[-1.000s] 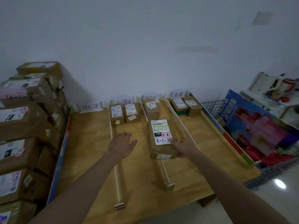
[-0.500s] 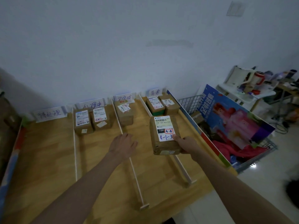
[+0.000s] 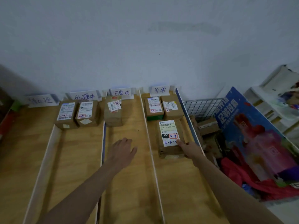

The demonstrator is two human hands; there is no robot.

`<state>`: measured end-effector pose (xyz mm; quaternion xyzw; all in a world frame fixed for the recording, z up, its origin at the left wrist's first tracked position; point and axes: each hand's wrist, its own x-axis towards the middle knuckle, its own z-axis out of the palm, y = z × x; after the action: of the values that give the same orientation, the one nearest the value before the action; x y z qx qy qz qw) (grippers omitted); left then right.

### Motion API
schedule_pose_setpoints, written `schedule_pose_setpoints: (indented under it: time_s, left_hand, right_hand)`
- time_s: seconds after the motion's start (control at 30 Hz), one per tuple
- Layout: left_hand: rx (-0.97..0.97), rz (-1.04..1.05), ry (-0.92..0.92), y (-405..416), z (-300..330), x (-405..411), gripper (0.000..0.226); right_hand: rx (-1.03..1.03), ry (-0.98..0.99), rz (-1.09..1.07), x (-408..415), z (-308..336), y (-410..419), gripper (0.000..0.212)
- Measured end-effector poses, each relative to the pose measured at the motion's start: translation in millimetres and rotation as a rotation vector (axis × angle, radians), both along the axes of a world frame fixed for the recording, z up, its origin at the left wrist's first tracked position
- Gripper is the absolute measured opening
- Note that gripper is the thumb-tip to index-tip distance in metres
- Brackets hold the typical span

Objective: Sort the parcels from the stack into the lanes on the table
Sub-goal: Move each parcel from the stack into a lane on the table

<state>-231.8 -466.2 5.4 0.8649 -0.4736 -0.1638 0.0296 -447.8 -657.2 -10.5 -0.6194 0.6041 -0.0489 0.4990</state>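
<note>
Now the "4-1-3" parcel (image 3: 171,138) has crossed from the middle divider into the rightmost lane (image 3: 181,175), just behind two sorted boxes; the right hand (image 3: 191,149) pinches its near corner, the left hand (image 3: 122,150) hovers with fingers relaxed. Release looks next.

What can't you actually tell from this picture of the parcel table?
- Parcel stack: outside the head view, past the left edge.
- Right hand: its fingers are hidden behind the held parcel.
- Small print on that parcel's label: too small and blurred.
- Leftmost lane sign: dim, blurred writing.
- Wire basket: contents mostly covered by the blue poster.
</note>
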Motion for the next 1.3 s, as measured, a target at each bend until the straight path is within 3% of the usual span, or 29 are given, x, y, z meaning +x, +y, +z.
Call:
schedule_pose_setpoints:
  time_s: [0.2,0.47,1.3]
  left_hand:
    - [0.038,0.060,-0.013,-26,-27,-3,0.053]
    - [0.110,0.133,0.011,-45,-45,2,0.052]
    - [0.142,0.187,0.012,-32,-55,5,0.052]
  right_hand:
    - [0.060,0.041,0.082,21,-52,-49,0.054]
    - [0.135,0.036,0.124,50,-91,-67,0.052]
    - [0.185,-0.015,0.113,80,-107,-74,0.047]
